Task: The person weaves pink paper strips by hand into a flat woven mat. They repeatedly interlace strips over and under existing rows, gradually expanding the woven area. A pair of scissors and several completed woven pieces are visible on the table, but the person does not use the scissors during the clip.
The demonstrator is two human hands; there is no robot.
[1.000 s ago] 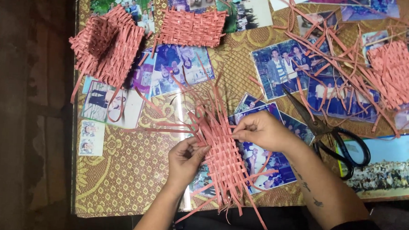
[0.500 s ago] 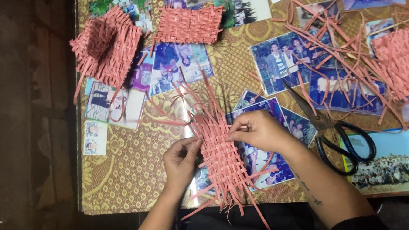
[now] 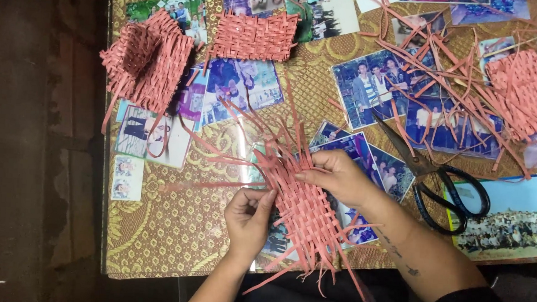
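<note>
- Far left of the mat in hand, a half-shaped pink woven strip basket (image 3: pixel 146 62) lies on the glass-topped table (image 3: pixel 153 249).
- The left hand (image 3: pixel 249 220) pinches a loose strip at the edge of the flat pink woven paper-strip mat (image 3: pixel 302 205), at the table's near edge.
- The right hand (image 3: pixel 334 176) presses its fingers flat on the mat's top, holding the weave down.
- Judged: weaving is mid-row; next, the pinched strip needs threading over and under.
- Right of the mat lie black-handled scissors (image 3: pixel 444 191).
</note>
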